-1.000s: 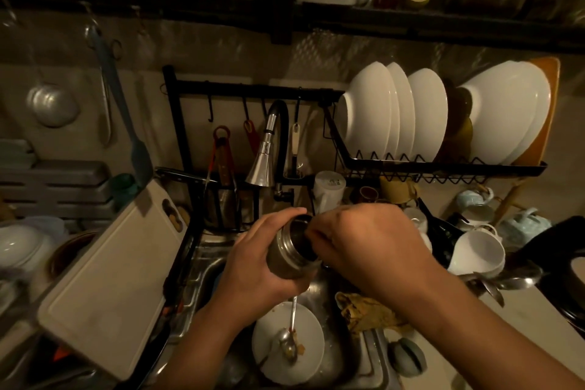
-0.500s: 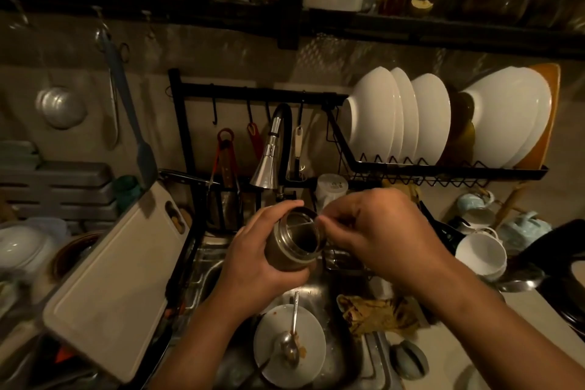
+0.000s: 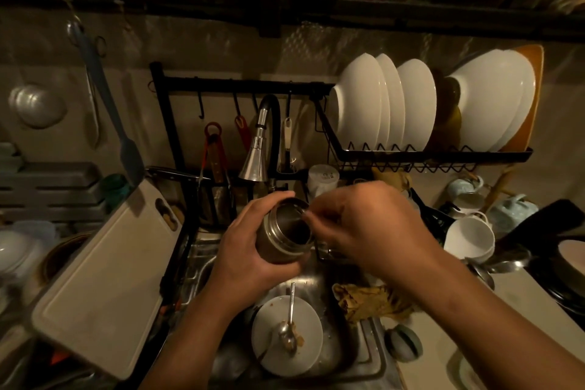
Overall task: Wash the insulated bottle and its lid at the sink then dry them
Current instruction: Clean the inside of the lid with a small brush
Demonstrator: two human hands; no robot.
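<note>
Steel insulated bottle point(image 3: 280, 237) sits at frame centre above the sink point(image 3: 202, 260), mouth open and tilted rightward, with the left hand point(image 3: 250, 250) wrapped round its body. The right hand point(image 3: 373, 228) is at the rim with fingers bunched; whether they pinch anything cannot be told. Rigid and probably slick when wet, the bottle is best gripped mid-body. Room is tight: faucet point(image 3: 253, 165) just above, dirty plate point(image 3: 285, 351) and spoon point(image 3: 290, 310) below.
</note>
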